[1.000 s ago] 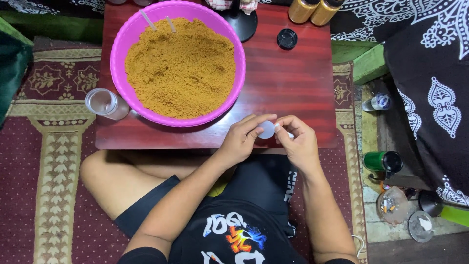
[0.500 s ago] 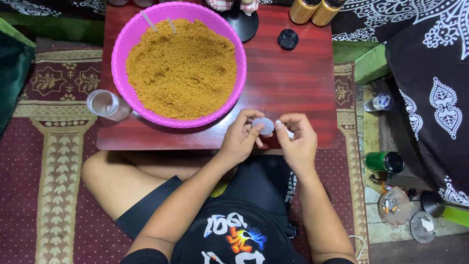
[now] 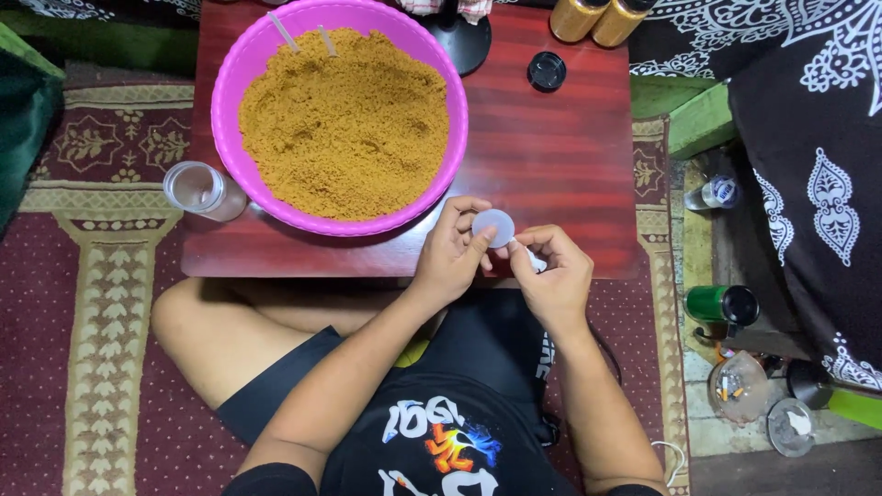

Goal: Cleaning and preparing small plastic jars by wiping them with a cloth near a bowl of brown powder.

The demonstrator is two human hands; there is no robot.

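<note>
Your two hands meet at the near edge of the low red-brown table (image 3: 551,174), right in front of your lap. Your left hand (image 3: 450,257) pinches a small translucent round lid (image 3: 493,226) between thumb and fingertips, holding it just above the table edge. Your right hand (image 3: 554,276) sits close beside it, fingers curled in around something small and white; what exactly it grips, you can't tell from here. The two hands are nearly touching, with the lid between them.

Just beyond your left hand stands the big pink bowl (image 3: 230,101), heaped with golden-brown crumbly powder (image 3: 344,124), two pale sticks poking out at its far rim. Left of the bowl, at the table's corner, a small clear jar (image 3: 200,189) lies tilted. Far side of the table: a black cap (image 3: 547,71) and two gold-coloured containers (image 3: 597,18). Off to your right on the floor, a green can (image 3: 721,304) lies on its side.
</note>
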